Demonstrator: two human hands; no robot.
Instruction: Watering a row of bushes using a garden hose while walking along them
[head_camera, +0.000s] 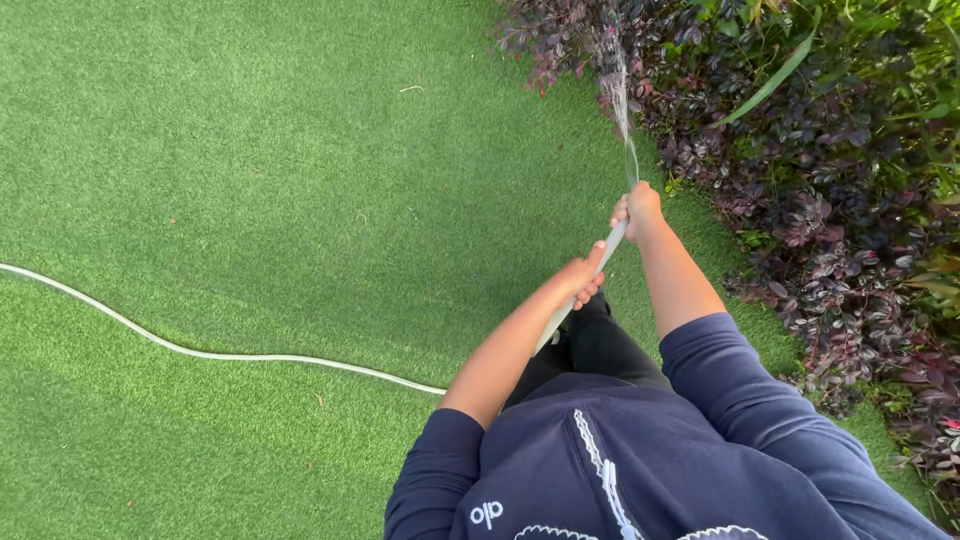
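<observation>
A: Entry. We see the right hand (638, 212) closed around the end of the pale grey flexible garden hose (585, 283), thumb side toward the outlet. The left hand (582, 278) is closed on the same hose lower down, near the body.

B: Agreed. A thin stream of water (620, 100) leaves the right hand and lands in the bed of dark purple-leaved shrubs (800, 200). We judge the step in hand to be watering the near edge of that bed.

A: Hose position: it passes between both hands, runs behind the left forearm, then trails in a long curve across the green lawn (250, 150) to the left edge of view.

B: Pose: both arms reach forward, the right one further out, with dark blue sleeves (740, 390) pushed up above the elbows. The hose is angled up and away from the torso.

A: Judgement for the next move: shifting the stream along the bed calls for both grips kept firm, with slack drawn from the lawn.
</observation>
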